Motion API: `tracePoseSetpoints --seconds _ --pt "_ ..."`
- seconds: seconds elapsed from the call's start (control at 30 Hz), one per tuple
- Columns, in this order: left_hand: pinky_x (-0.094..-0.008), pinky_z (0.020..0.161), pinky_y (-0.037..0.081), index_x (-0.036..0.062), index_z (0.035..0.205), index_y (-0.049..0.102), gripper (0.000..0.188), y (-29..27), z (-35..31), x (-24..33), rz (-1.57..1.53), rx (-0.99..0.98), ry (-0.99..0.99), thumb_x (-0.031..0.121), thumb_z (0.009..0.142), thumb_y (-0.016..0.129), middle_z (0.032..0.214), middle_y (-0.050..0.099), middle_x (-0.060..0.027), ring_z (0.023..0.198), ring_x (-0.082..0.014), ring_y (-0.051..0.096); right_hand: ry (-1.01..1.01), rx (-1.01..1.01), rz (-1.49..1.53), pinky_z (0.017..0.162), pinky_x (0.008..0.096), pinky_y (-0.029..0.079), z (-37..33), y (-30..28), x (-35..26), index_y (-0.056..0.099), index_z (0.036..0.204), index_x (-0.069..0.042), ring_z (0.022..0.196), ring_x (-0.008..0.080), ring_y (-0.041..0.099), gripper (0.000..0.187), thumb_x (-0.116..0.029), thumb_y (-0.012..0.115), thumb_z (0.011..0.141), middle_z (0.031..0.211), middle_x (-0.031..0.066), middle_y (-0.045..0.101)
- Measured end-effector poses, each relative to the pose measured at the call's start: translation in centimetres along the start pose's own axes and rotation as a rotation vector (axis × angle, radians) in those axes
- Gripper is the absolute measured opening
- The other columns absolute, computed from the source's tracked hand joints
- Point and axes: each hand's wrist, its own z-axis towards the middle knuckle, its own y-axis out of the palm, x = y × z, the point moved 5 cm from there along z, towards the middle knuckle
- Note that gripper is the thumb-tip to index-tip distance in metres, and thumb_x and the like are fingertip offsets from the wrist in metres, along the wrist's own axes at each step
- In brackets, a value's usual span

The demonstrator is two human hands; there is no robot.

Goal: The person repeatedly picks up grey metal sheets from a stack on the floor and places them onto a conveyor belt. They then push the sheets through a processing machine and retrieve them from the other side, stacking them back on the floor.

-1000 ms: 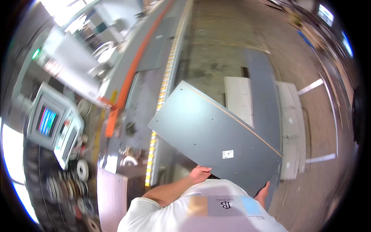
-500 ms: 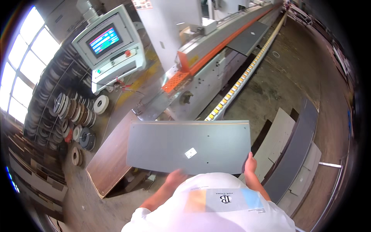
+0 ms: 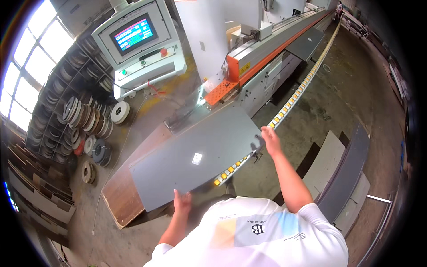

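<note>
A flat grey board [image 3: 178, 155] with a small white label lies slanted across a brown wood-grain board [image 3: 118, 200] and the front table of a long machine [image 3: 262, 75]. Its far long edge runs up beside the orange perforated guard [image 3: 221, 92]. My right hand [image 3: 272, 141] is on the board's right end, with the fingers at its corner. At the near edge, my left hand [image 3: 182, 204] has its thumb up against the board. The left fingers are partly hidden and slightly blurred.
A control panel with a lit screen [image 3: 133, 34] stands at the far left. Rolls of edging strip [image 3: 120, 112] fill the rack and floor below it. A rail with yellow rollers [image 3: 293, 95] runs along the machine. Stacked grey boards [image 3: 342, 173] lie at right.
The grey board has swung counter-clockwise, its right end moving away from me, and shifted left toward the machine. My right hand reached forward with it; my left hand moved left along the near edge.
</note>
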Motion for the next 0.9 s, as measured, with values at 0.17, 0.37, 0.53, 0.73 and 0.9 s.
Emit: tracePoseSetpoints --seconds 0.17,0.37,0.53,0.73,0.9 --pt "-0.0396 0.107 0.048 0.004 0.138 0.045 0.069 5.5 -0.4 -1.8 -0.107 -0.108 -0.104 0.057 0.096 0.061 0.139 0.051 -0.0125 0.127 -0.0283 0.054 0.076 -0.116 -0.188 0.085 0.0305 0.052 -7.8 -0.4 1.8 0.069 0.115 -0.008 0.093 0.0143 0.068 0.026 -0.025 0.068 0.095 0.103 0.0067 0.073" --pt "-0.0401 0.11 0.048 0.0004 0.142 0.043 0.068 10.5 -0.7 -4.4 -0.166 -0.301 -0.218 0.048 0.098 0.063 0.148 0.049 -0.0196 0.14 -0.0331 0.046 0.273 -0.015 -0.325 0.071 0.0266 0.05 -22.3 -7.9 12.1 0.068 0.103 -0.004 0.077 0.0085 0.062 0.016 -0.017 0.069 0.095 0.084 0.0021 0.069" --pt "-0.0391 0.107 0.054 0.0009 0.137 0.049 0.058 14.8 0.6 -6.0 -0.352 -0.303 -0.276 0.042 0.098 0.064 0.139 0.055 -0.0188 0.132 -0.0361 0.053 0.548 0.164 -0.296 0.07 0.0289 0.053 -33.7 -14.1 15.9 0.071 0.098 -0.004 0.075 0.0136 0.066 0.018 -0.021 0.068 0.093 0.083 0.0047 0.07" --pt "-0.0356 0.102 0.058 -0.0009 0.141 0.046 0.065 17.3 1.0 -7.3 -0.393 -0.264 -0.333 0.044 0.098 0.063 0.143 0.05 -0.0181 0.134 -0.0346 0.051 0.693 0.322 -0.228 0.069 0.0292 0.055 -40.1 -18.0 19.5 0.071 0.097 -0.003 0.076 0.0141 0.069 0.021 -0.022 0.07 0.091 0.085 0.0057 0.072" --pt "-0.031 0.096 0.06 -0.0039 0.143 0.041 0.072 19.3 4.0 -10.1 -0.426 -0.32 -0.41 0.048 0.097 0.061 0.149 0.044 -0.019 0.134 -0.0332 0.05 0.676 0.272 -0.329 0.071 0.0296 0.056 -37.0 -16.4 14.6 0.07 0.099 -0.002 0.076 0.0144 0.069 0.021 -0.022 0.069 0.092 0.086 0.0064 0.073"
